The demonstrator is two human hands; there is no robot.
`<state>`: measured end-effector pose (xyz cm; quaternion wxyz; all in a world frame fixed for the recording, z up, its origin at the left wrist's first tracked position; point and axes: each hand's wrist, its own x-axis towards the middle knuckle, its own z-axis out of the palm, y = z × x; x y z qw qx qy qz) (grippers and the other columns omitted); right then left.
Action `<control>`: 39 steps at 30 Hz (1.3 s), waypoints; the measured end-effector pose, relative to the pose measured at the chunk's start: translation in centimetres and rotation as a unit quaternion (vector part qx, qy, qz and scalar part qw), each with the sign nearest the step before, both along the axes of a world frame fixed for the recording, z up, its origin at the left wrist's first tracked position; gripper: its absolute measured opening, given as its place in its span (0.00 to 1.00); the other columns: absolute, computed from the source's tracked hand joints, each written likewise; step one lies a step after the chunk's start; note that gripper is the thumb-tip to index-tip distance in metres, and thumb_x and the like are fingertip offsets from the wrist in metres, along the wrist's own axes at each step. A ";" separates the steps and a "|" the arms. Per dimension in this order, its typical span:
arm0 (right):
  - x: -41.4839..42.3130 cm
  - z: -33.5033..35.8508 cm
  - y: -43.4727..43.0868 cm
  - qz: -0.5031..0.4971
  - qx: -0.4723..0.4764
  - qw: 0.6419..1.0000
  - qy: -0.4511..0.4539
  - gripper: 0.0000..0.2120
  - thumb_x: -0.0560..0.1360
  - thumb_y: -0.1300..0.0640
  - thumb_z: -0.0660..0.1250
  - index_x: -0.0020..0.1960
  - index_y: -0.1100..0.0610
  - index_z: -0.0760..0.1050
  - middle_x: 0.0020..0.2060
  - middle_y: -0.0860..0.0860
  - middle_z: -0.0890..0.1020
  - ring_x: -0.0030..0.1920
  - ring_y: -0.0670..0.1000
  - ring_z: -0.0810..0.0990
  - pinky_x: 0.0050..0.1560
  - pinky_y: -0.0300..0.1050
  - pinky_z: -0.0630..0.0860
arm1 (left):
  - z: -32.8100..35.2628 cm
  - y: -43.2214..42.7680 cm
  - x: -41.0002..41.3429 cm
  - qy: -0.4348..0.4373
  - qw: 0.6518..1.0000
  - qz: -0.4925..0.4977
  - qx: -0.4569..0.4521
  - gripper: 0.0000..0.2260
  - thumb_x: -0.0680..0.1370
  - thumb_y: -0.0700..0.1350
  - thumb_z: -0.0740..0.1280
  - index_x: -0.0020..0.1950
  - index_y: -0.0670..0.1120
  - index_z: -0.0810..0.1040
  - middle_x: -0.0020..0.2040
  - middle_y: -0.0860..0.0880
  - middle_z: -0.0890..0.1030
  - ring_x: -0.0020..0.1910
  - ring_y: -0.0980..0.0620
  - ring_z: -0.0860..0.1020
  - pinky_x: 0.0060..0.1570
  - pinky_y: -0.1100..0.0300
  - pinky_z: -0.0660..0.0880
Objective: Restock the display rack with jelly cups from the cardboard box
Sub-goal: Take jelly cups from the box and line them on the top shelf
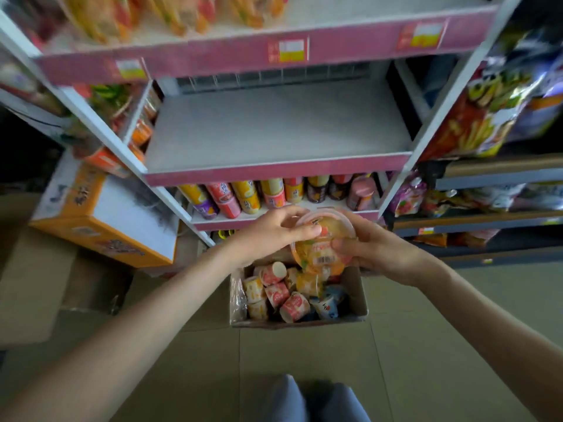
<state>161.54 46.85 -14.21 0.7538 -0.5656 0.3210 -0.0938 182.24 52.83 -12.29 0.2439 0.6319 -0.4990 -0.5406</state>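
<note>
Above the cardboard box we hold a jelly cup, left hand and right hand both curled round it (tilted, btw). Loose grip could drop it before reaching the bare shelf.

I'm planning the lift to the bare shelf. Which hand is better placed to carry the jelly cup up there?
Probably the right hand: its thumb and fingers wrap the jelly cup from the side and below. The left hand holds only its top edge. The shelf lies straight ahead of both.
</note>
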 end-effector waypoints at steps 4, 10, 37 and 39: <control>-1.2 9.2 -0.2 0.012 -0.039 0.999 0.006 0.28 0.73 0.62 0.70 0.68 0.46 0.68 0.59 0.53 0.79 0.58 0.53 0.80 0.55 0.52 0.79 | 9.8 0.1 -0.6 -0.048 0.995 -0.015 -0.091 0.10 0.75 0.55 0.68 0.56 0.62 0.76 0.56 0.59 0.79 0.57 0.60 0.77 0.58 0.56 0.75; 0.4 19.2 -2.4 -0.054 -0.182 0.982 0.013 0.25 0.69 0.55 0.74 0.64 0.47 0.71 0.57 0.54 0.79 0.52 0.56 0.82 0.53 0.60 0.79 | 20.6 -1.2 -0.5 -0.152 0.958 0.015 -0.243 0.07 0.78 0.49 0.67 0.54 0.59 0.78 0.50 0.63 0.81 0.50 0.58 0.81 0.53 0.54 0.78; 16.9 20.8 -38.1 -0.268 -0.252 0.927 0.078 0.26 0.73 0.64 0.70 0.69 0.57 0.68 0.58 0.57 0.76 0.59 0.58 0.77 0.58 0.57 0.77 | 27.8 -26.7 15.1 -0.453 0.873 -0.061 -0.167 0.33 0.75 0.65 0.62 0.76 0.57 0.54 0.77 0.53 0.56 0.74 0.50 0.58 0.68 0.51 0.61; 17.5 20.7 -39.3 -0.273 -0.274 0.916 0.111 0.22 0.75 0.61 0.68 0.68 0.57 0.70 0.57 0.57 0.78 0.57 0.58 0.78 0.58 0.58 0.77 | 27.7 -27.5 15.2 -0.441 0.880 -0.059 -0.163 0.32 0.75 0.65 0.61 0.76 0.58 0.55 0.77 0.54 0.56 0.74 0.51 0.59 0.67 0.51 0.63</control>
